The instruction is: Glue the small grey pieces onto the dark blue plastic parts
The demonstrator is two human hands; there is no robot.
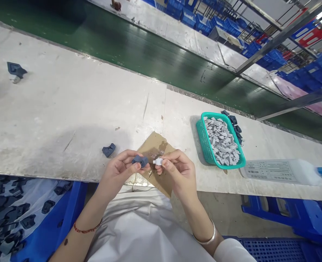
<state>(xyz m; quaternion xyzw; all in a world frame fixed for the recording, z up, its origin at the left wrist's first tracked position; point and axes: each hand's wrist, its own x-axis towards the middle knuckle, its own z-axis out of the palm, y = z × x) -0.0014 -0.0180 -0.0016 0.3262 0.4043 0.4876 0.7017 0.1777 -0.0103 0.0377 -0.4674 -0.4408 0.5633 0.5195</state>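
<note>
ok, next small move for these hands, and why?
Probably bring the white piece in the right hand toward the dark piece in the left hand: both are pinched side by side, with a visible gap between them.

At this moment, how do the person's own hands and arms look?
The left hand and right hand wear no gloves. A thin red bracelet circles the left forearm, a silvery bangle the right; a white sleeve shows farther up the right arm.

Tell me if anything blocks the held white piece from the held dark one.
Nothing visible: only an open gap lies between the white piece in the right hand and the dark piece in the left hand.
</note>
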